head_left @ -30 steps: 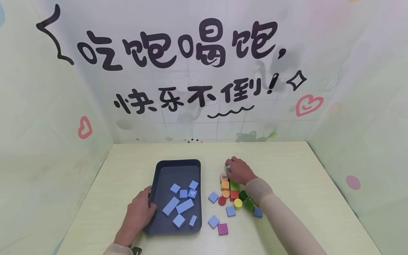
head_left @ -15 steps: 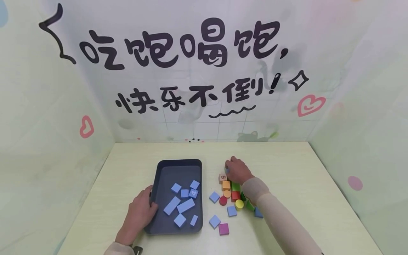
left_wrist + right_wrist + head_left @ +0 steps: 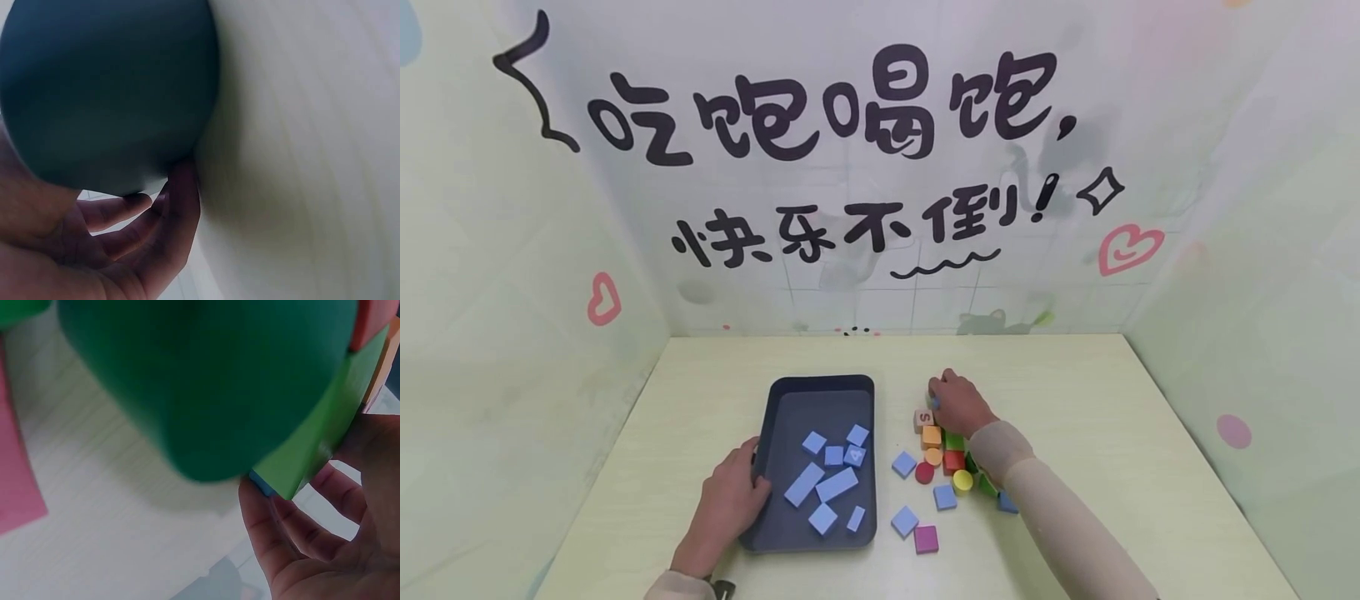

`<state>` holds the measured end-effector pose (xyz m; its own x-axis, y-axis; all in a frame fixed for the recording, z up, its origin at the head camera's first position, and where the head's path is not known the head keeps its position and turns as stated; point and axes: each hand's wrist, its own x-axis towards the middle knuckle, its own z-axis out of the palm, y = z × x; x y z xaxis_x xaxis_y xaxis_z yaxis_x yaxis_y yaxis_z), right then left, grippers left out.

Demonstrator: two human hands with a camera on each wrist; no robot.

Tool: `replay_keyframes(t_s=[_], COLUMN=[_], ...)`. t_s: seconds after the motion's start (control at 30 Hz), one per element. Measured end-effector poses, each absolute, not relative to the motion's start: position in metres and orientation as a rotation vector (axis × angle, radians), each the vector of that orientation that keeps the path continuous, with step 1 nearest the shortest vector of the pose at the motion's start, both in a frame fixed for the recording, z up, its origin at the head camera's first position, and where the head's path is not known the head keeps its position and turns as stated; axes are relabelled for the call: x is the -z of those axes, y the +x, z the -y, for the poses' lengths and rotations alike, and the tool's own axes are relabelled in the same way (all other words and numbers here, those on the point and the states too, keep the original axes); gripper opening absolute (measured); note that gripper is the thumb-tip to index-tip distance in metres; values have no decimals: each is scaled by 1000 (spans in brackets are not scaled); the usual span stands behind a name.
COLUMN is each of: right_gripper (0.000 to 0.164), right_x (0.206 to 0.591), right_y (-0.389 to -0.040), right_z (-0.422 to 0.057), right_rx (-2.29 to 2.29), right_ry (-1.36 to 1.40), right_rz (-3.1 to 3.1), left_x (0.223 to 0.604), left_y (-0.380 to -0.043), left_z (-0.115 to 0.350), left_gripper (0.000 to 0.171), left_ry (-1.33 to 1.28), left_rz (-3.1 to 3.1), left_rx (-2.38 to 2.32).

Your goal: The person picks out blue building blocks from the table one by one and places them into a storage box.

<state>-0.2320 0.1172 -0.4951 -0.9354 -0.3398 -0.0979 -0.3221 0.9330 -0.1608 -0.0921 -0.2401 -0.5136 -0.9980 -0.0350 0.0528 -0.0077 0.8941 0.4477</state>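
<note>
The left hand (image 3: 730,496) grips the near left edge of a dark grey, shallow rectangular tray (image 3: 808,408), thumb over the rim, which probably keeps it steady on the pale wood-grain bench (image 3: 1075,383). Eight light-blue blocks (image 3: 805,484), long and square, lie flat inside, spread loosely so that none seems likely to tip. The right hand (image 3: 962,406) reaches to the far end of the mixed pile, its fingers curled down round a small blue block (image 3: 260,483), apparently pinching it; the grip is partly hidden. That block sits close to a bright-green block (image 3: 954,442) and the natural-wood cube marked with an S (image 3: 923,418), so a fingertip hold from above likely suits the tight spot. Three light-blue square pieces (image 3: 905,522) lie on the bench between tray and pile, one just beside a flat magenta square (image 3: 927,539). Compared with a second ago, little differs: the tray holds the same pieces, the right forearm has shifted slightly left, and the wooden cube stands a touch further left against the orange block (image 3: 932,437).
</note>
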Motion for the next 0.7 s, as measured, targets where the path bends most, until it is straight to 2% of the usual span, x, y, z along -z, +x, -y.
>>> replay_keyframes(t_s=[0.37,0.7], right_gripper=[17,18], right_x=[492,479], right_y=[-232,-220], right_z=[-116,-83], right_rx=[146,156], right_ry=[-615,-734], right_rz=[-3059,-3091], left_x=[512,514], left_y=[-91,-92], left_z=[240,240], left_gripper=[60,60], left_ry=[41,39], left_rz=[3010,3006], left_rx=[714,707])
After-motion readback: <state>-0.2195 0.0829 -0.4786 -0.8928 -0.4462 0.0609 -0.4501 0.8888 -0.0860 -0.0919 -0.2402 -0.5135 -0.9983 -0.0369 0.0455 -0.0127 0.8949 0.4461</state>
